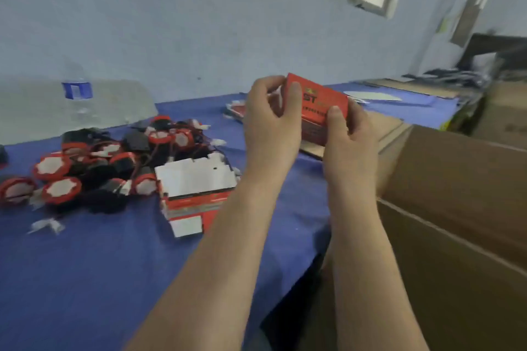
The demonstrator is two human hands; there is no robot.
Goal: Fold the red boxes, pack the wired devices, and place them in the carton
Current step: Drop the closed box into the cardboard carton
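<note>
You hold one folded red box up in front of you with both hands, above the right part of the table and clear of its blue cover. Your left hand wraps the box's left end: the thumb lies on the printed front face and the other fingers curl round the end. Your right hand pinches the right end, thumb on the front and the rest behind. Both hands are clamped on the box, none of the fingers spread free.

The box's long axis runs from hand to hand, its left end a little higher and farther off than the right. Whether a device is already inside, or whether the left end flap is fully tucked, cannot be told here.

What the next move turns on is the carton: it stands open to your right and lower than the box, beside the table edge. Your right hand is the nearer one to it, so the box would probably travel right and down, right end leading.

To your left, well apart from the box, the loose wired devices lie in a heap on the table, with the stack of flat red boxes just beside them.
</note>
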